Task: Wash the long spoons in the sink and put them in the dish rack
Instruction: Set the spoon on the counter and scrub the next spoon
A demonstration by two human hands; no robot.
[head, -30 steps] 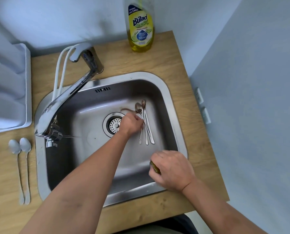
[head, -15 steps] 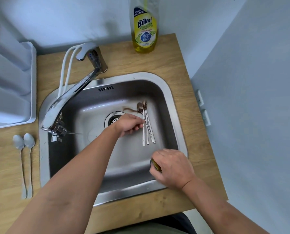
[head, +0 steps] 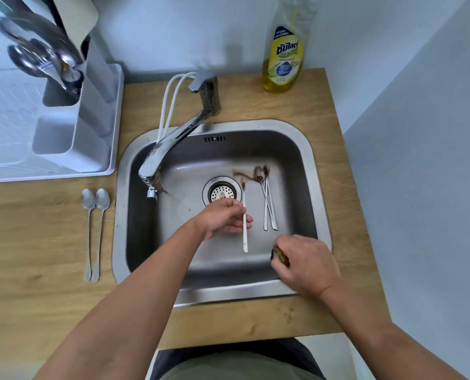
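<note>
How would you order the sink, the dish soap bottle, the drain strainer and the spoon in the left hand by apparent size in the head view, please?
1. Sink: largest by far.
2. Dish soap bottle.
3. Spoon the left hand holds: long but very thin.
4. Drain strainer.
The last two are close; the raised spoon's nearness to the camera may flatter it.

The sink (head: 314,171) is grey steel with a brown smear (head: 240,174) near the spoons (head: 268,198), which are silver with brown-stained bowls. The counter (head: 36,242) is light wood grain. The bottle (head: 283,58) is yellow with a blue and green label. The rack (head: 97,149) is pale grey-white. The sponge (head: 279,255) shows yellow and dark green.
</note>
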